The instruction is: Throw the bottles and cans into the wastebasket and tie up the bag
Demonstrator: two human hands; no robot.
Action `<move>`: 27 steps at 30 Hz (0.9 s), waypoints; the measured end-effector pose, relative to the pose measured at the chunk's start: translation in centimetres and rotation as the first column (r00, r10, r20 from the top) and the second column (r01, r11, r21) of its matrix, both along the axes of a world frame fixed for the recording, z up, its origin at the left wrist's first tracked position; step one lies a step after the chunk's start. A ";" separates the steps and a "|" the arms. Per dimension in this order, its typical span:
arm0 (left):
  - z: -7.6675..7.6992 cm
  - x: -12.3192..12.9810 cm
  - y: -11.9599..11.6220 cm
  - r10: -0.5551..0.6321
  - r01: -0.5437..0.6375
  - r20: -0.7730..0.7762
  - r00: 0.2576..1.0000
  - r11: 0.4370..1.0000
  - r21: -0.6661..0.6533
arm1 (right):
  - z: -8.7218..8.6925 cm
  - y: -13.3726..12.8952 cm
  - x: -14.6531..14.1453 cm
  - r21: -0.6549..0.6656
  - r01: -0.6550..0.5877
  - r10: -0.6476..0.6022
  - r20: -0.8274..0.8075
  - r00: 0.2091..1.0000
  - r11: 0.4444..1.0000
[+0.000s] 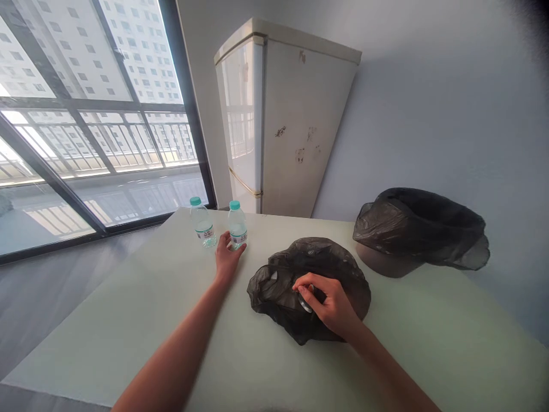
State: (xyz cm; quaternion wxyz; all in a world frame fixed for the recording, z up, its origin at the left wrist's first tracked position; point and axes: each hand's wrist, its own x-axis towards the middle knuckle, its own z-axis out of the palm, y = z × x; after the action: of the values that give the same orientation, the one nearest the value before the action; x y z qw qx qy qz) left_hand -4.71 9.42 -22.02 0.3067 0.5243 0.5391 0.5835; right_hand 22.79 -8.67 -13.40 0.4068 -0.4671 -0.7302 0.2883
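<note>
Two clear plastic water bottles with teal caps stand upright toward the far left of the table. My left hand [228,254] is closed around the lower part of the right water bottle [238,224], thumb on one side and fingers on the other. The left water bottle [202,223] stands just beside it, untouched. My right hand [328,300] is closed on a small dark knob-like piece with a shiny metal rim [305,303]; most of it is hidden by the fingers. Under that hand a crumpled black plastic bag [317,252] lies spread over a round, dark shape.
A grey-brown bowl-like container [381,260] lined with another black plastic bag [394,220] stands at the right, near the wall. The pale table [141,320] ends at the left above a grey floor. Behind it are a white fridge [300,103] and a large window [103,103].
</note>
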 end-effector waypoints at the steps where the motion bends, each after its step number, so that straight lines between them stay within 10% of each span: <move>1: 0.0 0.0 -0.1 0.005 -0.005 -0.002 1.000 1.000 -0.003 | 0.0 0.0 0.0 -0.001 -0.001 0.001 0.002 1.000 1.000; 17: 0.4 0.1 -0.6 0.015 -0.014 -0.042 0.999 1.000 0.023 | -0.2 0.5 1.3 0.176 -0.092 0.017 0.390 0.921 0.980; 27: 3.0 1.6 -3.4 0.297 -0.232 -0.206 0.932 0.929 0.288 | -0.5 1.2 2.8 0.250 0.031 -0.154 0.489 0.859 0.968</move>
State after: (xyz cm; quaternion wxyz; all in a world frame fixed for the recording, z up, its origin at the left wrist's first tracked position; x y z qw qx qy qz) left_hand -3.14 6.07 -19.04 0.0842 0.5502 0.5581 0.6154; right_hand 25.58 -7.51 -13.90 0.2669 -0.5098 -0.8164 0.0484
